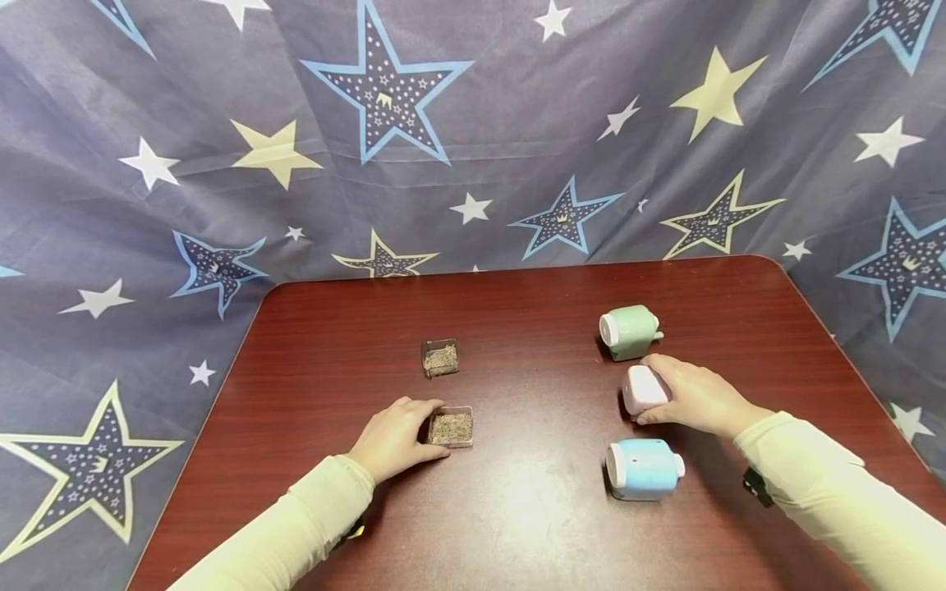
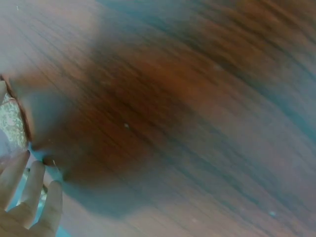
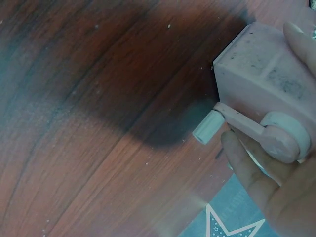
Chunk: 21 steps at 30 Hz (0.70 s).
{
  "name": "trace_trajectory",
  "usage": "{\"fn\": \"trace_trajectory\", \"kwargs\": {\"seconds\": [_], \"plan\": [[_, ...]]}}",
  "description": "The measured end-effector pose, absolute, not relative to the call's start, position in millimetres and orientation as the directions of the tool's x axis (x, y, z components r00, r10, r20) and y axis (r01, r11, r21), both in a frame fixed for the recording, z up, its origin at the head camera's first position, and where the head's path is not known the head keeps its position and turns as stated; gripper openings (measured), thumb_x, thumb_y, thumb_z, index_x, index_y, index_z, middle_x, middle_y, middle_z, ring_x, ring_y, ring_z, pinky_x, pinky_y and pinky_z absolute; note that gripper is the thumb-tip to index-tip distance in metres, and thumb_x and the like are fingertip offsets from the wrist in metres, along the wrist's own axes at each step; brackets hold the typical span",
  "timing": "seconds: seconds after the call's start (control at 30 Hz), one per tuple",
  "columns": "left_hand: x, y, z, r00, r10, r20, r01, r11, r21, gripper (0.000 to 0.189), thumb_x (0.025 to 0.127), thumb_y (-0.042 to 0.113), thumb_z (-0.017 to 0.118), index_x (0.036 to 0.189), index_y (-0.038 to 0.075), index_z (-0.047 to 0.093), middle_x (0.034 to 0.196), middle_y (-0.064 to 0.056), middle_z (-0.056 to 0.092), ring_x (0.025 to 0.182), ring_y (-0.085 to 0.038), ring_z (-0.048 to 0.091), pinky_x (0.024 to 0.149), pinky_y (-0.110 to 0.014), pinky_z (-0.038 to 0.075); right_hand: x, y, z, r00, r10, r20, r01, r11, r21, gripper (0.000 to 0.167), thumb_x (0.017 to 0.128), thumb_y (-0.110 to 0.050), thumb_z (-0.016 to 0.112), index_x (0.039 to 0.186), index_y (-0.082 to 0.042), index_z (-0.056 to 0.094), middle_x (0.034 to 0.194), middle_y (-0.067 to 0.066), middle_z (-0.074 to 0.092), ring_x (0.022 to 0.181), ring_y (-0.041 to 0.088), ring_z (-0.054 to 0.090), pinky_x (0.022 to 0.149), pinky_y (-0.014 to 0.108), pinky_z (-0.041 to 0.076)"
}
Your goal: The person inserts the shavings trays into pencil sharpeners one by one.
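Nearest the person lies the blue sharpener (image 1: 645, 470), on its own at the right of the table; the right forearm should pass clear of it. Slightly farther, the left hand (image 1: 392, 439) holds the near tray (image 1: 460, 445) between thumb and fingers, which straddle its near and far sides; a light, level hold would suit best, since the tray is full of loose brown shavings (image 1: 451, 426) that could spill if tipped. Beyond the blue one to the right, the right hand (image 1: 695, 396) grasps the pink sharpener (image 1: 641, 391) round its body, thumb on the near side; whether it is lifted off the table cannot be told. The right wrist view shows its crank (image 3: 244, 123) jutting out beside the fingers, so the grip is better kept on the body, letting the crank stay free. Farther back, the far tray (image 1: 443, 372), also bearing shavings, and the green sharpener (image 1: 631, 332) stand untouched; the right knuckles come close to the latter, and a careless move could knock it.
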State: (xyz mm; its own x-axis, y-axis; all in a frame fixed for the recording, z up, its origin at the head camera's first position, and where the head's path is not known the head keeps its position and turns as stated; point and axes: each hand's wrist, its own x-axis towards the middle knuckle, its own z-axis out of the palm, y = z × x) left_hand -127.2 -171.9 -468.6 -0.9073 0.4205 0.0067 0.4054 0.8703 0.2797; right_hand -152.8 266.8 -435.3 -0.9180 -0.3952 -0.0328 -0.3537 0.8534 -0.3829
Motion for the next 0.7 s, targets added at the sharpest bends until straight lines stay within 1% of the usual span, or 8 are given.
{"fn": "trace_trajectory", "kwargs": {"seconds": [0.27, 0.4, 0.7], "plan": [[-130, -161, -468, -0.899, 0.438, 0.01, 0.424, 0.864, 0.271, 0.066, 0.071, 0.045, 0.085, 0.125, 0.012, 0.065, 0.114, -0.003, 0.072, 0.105, -0.021, 0.065, 0.087, -0.043, 0.054, -153, 267, -436, -0.921, -0.387, -0.045, -0.341, 0.856, -0.389, 0.068, 0.065, -0.042, 0.089, 0.116, -0.01, 0.057, 0.1, 0.004, 0.063, 0.081, 0.017, 0.059, 0.068, 0.038, 0.048], [-132, -156, -467, -0.895, 0.446, 0.01, 0.434, 0.863, 0.258, 0.067, 0.07, 0.046, 0.085, 0.124, 0.012, 0.065, 0.113, -0.002, 0.073, 0.104, -0.02, 0.065, 0.084, -0.042, 0.055, -154, 268, -436, -0.923, -0.382, -0.053, -0.332, 0.857, -0.393, 0.068, 0.065, -0.043, 0.089, 0.116, -0.011, 0.056, 0.099, 0.003, 0.063, 0.08, 0.016, 0.059, 0.067, 0.038, 0.048], [-135, -145, -467, -0.888, 0.461, 0.005, 0.444, 0.853, 0.273, 0.069, 0.069, 0.048, 0.085, 0.124, 0.011, 0.065, 0.111, -0.003, 0.073, 0.101, -0.02, 0.065, 0.082, -0.043, 0.055, -153, 267, -436, -0.918, -0.396, -0.033, -0.352, 0.85, -0.392, 0.066, 0.065, -0.039, 0.089, 0.114, -0.011, 0.056, 0.099, 0.004, 0.063, 0.082, 0.018, 0.059, 0.069, 0.039, 0.048]]}}
